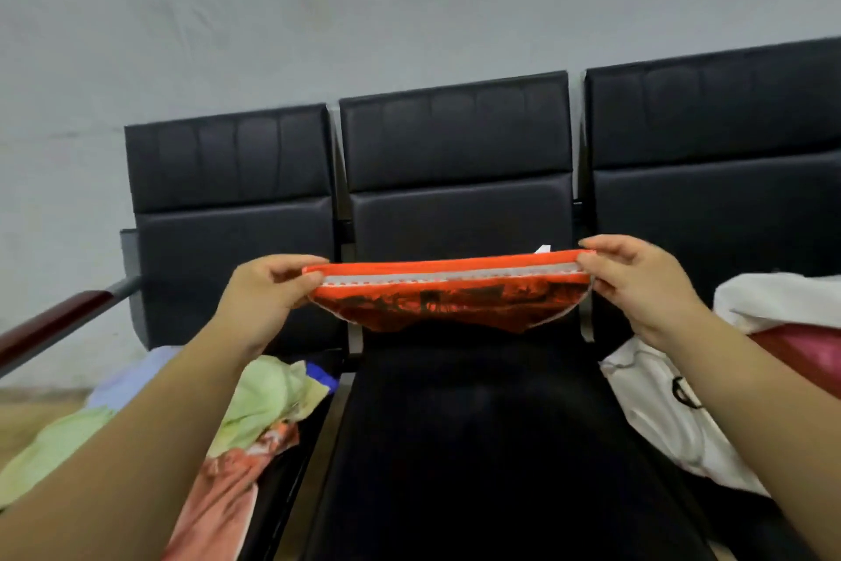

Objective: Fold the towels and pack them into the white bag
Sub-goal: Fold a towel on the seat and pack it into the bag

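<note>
- Black padded middle seat [455, 424] of the three-seat bench: the landmark here. Its cushion runs toward the camera and has nothing lying on it.
- White soft fabric bag with a black mark [660, 415]: slumped on the seat just right of the middle seat. Its mouth isn't visible. Something red-pink sits at its far side, can't tell what.
- Loose heap of pale green, peach and blue towels [264, 396]: on the seat left of the middle seat, unfolded, partly hidden by the left forearm.
- Orange printed towel with a grey-white border band [450, 292]: in the air above the middle seat's cushion, in front of its backrest. It is stretched edge-on between both hands with the centre sagging, and it looks doubled over.
- My read on the step: mid-fold on this towel, nothing visibly packed yet. The next move is either to bring the two ends together or to lay it on the middle seat. Corners must stay matched, and the bag then needs its mouth opened.
- Left hand [268, 287]: pinches the towel's left end, thumb on top, fingers curled under.
- Right hand [637, 278]: pinches the right end the same way.
- Small white tag [543, 249]: sticks up from the towel's far edge, near the right hand.
</note>
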Demonstrator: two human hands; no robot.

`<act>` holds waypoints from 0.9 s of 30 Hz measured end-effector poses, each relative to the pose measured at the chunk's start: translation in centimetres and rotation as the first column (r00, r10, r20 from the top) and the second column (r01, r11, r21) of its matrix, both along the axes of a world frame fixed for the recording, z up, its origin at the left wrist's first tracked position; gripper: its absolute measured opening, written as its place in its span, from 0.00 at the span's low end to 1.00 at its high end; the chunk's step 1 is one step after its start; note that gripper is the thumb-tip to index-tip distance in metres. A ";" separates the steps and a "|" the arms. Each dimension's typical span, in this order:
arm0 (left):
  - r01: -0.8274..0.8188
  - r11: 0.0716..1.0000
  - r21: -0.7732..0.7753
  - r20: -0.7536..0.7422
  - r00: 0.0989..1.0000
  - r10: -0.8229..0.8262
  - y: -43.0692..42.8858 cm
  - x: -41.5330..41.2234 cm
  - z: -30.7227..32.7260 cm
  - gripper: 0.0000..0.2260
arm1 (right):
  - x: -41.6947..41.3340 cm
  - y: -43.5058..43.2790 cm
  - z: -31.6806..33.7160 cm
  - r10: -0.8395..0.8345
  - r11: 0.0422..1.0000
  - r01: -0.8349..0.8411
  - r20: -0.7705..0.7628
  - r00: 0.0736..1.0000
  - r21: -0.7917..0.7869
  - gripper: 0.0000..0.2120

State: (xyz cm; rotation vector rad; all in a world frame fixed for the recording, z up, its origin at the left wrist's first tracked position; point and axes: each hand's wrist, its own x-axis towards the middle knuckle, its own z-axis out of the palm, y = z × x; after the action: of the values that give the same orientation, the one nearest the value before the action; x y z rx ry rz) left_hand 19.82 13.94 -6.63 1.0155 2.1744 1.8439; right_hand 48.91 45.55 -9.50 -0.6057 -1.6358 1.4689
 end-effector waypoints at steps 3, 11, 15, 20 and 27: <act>0.052 0.982 -0.183 0.033 0.998 -0.047 -1.9 1.8 -5.6 0.09 | 2.2 -1.5 -5.7 0.081 0.995 -0.070 0.176 0.981 -0.070 0.08; 0.300 0.701 -0.646 0.248 0.952 -0.179 -5.4 3.2 -19.0 0.09 | 5.8 -4.1 -19.0 0.408 0.912 -0.256 0.641 0.651 -0.321 0.09; 0.272 0.698 -0.662 0.231 0.960 -0.155 -4.5 2.4 -19.4 0.09 | 4.7 -3.1 -18.9 0.389 0.919 -0.227 0.647 0.656 -0.322 0.09; 0.182 0.661 -0.728 0.139 0.983 -0.118 -2.8 1.3 -20.3 0.11 | 3.1 -2.3 -19.4 0.340 0.940 -0.207 0.728 0.595 -0.271 0.10; 0.148 0.612 -0.777 0.114 0.989 -0.094 0.3 -0.6 -20.7 0.11 | -0.5 -0.1 -20.2 0.188 0.981 -0.152 0.742 0.644 -0.117 0.08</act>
State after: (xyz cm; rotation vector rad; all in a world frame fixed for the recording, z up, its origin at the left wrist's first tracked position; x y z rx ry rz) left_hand 19.22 14.27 -27.35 0.8262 2.3936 0.6498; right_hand 48.39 45.42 -29.68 -1.2413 -2.3526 1.4761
